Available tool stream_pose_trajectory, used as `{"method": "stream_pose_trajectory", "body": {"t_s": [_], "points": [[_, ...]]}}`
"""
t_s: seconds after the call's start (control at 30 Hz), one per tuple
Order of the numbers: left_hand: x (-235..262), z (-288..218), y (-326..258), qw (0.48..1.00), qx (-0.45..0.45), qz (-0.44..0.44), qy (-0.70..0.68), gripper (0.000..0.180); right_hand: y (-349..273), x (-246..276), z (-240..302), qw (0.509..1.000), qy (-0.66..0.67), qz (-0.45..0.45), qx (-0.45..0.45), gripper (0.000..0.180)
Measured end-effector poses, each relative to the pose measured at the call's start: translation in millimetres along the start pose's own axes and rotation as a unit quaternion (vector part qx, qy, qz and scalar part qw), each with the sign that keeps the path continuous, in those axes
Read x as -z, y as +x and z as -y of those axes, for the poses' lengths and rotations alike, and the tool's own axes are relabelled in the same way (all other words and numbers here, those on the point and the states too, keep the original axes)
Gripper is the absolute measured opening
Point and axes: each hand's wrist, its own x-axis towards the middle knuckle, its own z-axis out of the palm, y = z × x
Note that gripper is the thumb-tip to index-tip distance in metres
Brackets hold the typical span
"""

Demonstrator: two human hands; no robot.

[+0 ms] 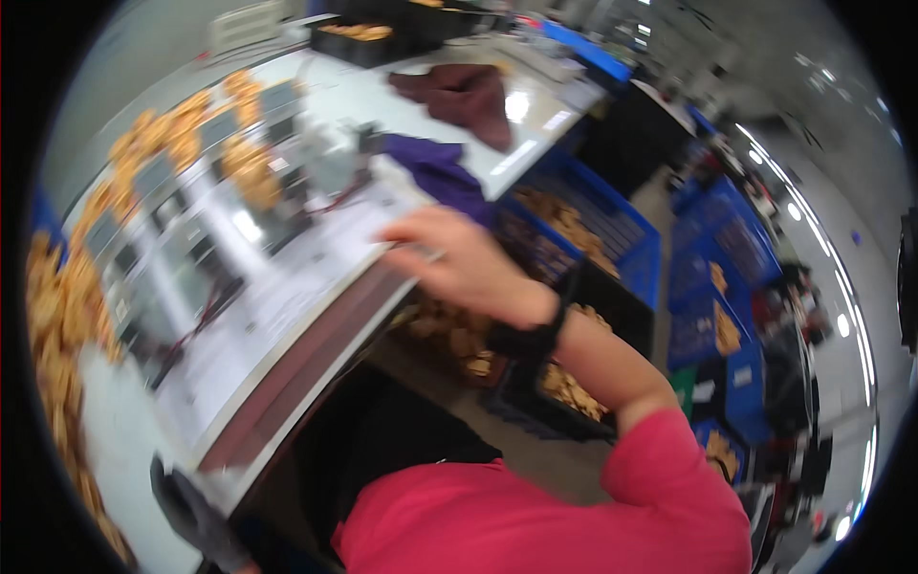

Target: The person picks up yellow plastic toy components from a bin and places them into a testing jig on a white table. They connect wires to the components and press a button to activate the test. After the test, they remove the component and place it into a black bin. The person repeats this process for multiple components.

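Just under the bare right hand (pixel 459 263), the white bench top (pixel 316 277) looks smooth and glossy; beyond the fingers lie soft matt cloths, purple (pixel 440 172) and maroon (pixel 469 96); below the wrist, blue plastic crates (pixel 631 239) with latticed walls

Long pale workbench (pixel 316 277) with dark front edge, tilted by blur. Blue crates (pixel 622 225) and black bins (pixel 612 306) on grey floor (pixel 535 459) beside bench. Further benches beyond. Ceiling strip lights (pixel 813 230) reflected at right.
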Motion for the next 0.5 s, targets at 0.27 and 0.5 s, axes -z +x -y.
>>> {"method": "stream_pose_trajectory", "body": {"t_s": [0.27, 0.5], "points": [[-11.6, -41.0, -8.1, 0.994, -0.067, 0.036, 0.079, 0.026, 53.1, -51.4, -15.4, 0.994, 0.018, 0.038, 0.100, 0.007], [-9.5, -20.3, -8.5, 0.992, -0.044, 0.048, 0.104, 0.037, 51.1, -39.0, -28.0, 0.989, 0.107, 0.080, 0.058, 0.008]]}}
